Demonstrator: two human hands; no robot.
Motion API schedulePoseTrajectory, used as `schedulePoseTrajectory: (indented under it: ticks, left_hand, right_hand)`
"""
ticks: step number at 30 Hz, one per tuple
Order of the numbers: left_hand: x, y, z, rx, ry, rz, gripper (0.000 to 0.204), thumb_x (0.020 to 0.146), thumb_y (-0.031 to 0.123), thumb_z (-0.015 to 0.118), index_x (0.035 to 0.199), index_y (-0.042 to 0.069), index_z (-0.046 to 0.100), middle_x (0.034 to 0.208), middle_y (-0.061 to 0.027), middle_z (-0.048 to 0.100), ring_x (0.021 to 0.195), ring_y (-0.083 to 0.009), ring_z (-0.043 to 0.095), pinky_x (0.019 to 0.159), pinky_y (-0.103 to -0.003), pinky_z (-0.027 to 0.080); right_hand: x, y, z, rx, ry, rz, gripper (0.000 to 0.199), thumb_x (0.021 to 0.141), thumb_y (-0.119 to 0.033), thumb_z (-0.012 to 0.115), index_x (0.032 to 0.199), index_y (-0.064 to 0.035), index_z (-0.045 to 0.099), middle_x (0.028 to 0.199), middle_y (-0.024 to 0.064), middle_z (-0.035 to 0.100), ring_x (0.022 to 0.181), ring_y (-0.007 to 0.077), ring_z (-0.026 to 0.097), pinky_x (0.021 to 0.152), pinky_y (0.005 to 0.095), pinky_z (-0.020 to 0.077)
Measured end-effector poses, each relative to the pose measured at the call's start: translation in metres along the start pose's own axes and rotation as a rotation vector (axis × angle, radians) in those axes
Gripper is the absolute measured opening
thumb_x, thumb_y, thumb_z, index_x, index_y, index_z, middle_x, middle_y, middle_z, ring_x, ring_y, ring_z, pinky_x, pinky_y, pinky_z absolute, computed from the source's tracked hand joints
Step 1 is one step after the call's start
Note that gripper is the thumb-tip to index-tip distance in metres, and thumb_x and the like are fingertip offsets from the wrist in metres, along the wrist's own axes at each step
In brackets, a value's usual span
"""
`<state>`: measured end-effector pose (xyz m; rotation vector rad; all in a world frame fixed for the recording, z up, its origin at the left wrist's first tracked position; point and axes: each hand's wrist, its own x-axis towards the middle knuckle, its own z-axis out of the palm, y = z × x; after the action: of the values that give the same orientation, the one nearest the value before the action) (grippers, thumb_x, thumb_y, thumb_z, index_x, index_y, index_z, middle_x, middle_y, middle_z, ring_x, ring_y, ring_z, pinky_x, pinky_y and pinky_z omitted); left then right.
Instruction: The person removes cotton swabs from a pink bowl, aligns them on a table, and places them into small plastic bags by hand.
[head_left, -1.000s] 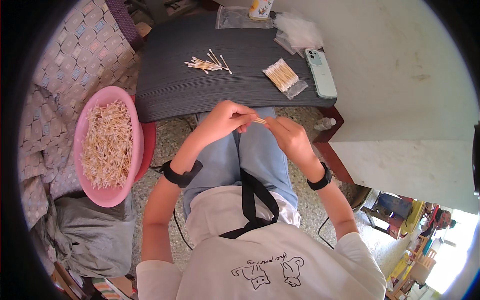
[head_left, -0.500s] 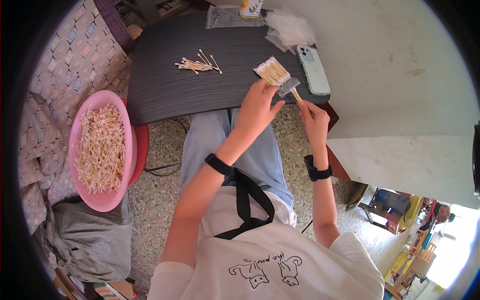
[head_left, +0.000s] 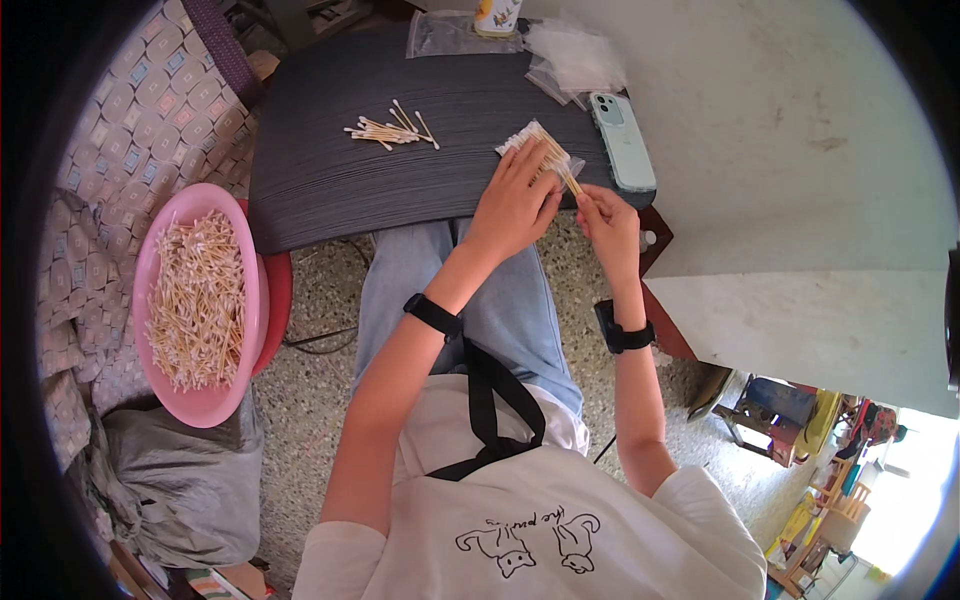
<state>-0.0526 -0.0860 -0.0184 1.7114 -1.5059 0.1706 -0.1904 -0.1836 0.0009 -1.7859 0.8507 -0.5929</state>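
Note:
A small clear bag of cotton swabs (head_left: 552,145) lies near the right side of the dark table. My left hand (head_left: 512,205) rests over it, fingers stretched out and lying across the packed swabs, hiding part of them. At the bag's near end, my right hand (head_left: 612,228) pinches a few cotton swabs (head_left: 573,186) by their near ends. Their far ends reach into the plastic at the bag's mouth. A loose pile of cotton swabs (head_left: 388,132) lies on the table to the left of my hands.
The dark table (head_left: 310,150) holds a pale green phone (head_left: 627,150), stacked clear bags (head_left: 577,58), another clear bag (head_left: 435,35) and a printed cup (head_left: 496,15). A pink basin (head_left: 256,330) full of cotton swabs stands at the left on something red. A wall (head_left: 780,150) rises at the right.
My left hand has moved forward over the bag, and its fingers now cover the packed swabs. My right hand has shifted slightly up and left, pushing its swabs farther into the bag.

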Motion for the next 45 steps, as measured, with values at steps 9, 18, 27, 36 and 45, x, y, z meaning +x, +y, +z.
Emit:
schedulePoseTrajectory:
  ticks: [9,18,27,36,45]
  left_hand:
    - [-0.003,-0.007,0.004,-0.023,-0.036,0.017,0.022,0.096,0.027,0.048,0.100,0.007,0.056,0.140,-0.0272,0.040,0.134,-0.0419,0.033,0.112,-0.048,0.025]
    - [-0.005,-0.007,0.004,0.018,-0.047,0.051,0.022,0.097,0.028,0.048,0.100,0.007,0.057,0.141,-0.0255,0.040,0.135,-0.0411,0.032,0.112,-0.048,0.024]
    - [-0.007,-0.007,0.005,0.049,-0.047,0.070,0.024,0.097,0.026,0.046,0.108,0.008,0.057,0.145,-0.0228,0.035,0.136,-0.0406,0.029,0.112,-0.048,0.023]
    - [-0.005,-0.005,0.001,0.094,-0.155,0.071,0.027,0.098,0.024,0.043,0.116,0.006,0.053,0.145,-0.0189,0.037,0.138,-0.0290,0.032,0.113,-0.046,0.023]
    - [-0.007,-0.006,0.000,0.026,-0.103,0.061,0.021,0.098,0.022,0.043,0.105,0.004,0.053,0.145,-0.0188,0.038,0.138,-0.0306,0.031,0.113,-0.046,0.024]
  right_hand:
    - [0.001,-0.002,-0.001,0.051,-0.006,0.003,0.029,0.090,-0.010,0.062,0.113,0.0005,0.048,0.064,0.0031,0.061,0.054,0.0048,0.050,0.048,0.0201,0.0374]
    - [0.012,0.000,0.006,0.082,-0.036,-0.022,0.027,0.091,-0.010,0.060,0.107,-0.0006,0.042,0.065,0.0034,0.061,0.053,0.0051,0.049,0.047,0.0201,0.0361]
    - [0.029,-0.012,0.005,-0.055,-0.064,-0.025,0.039,0.087,-0.008,0.062,0.111,-0.0002,0.032,0.064,0.0062,0.060,0.051,0.0095,0.051,0.047,0.0239,0.0396]
    - [0.055,0.007,0.009,0.074,-0.160,0.002,0.033,0.082,0.002,0.055,0.108,0.0023,0.034,0.060,0.0080,0.057,0.052,0.0125,0.053,0.048,0.0269,0.0414]
    - [0.022,-0.017,0.013,0.150,0.064,0.089,0.023,0.086,-0.004,0.063,0.102,0.0094,0.055,0.072,0.0130,0.067,0.060,0.0144,0.065,0.055,0.0248,0.0532]
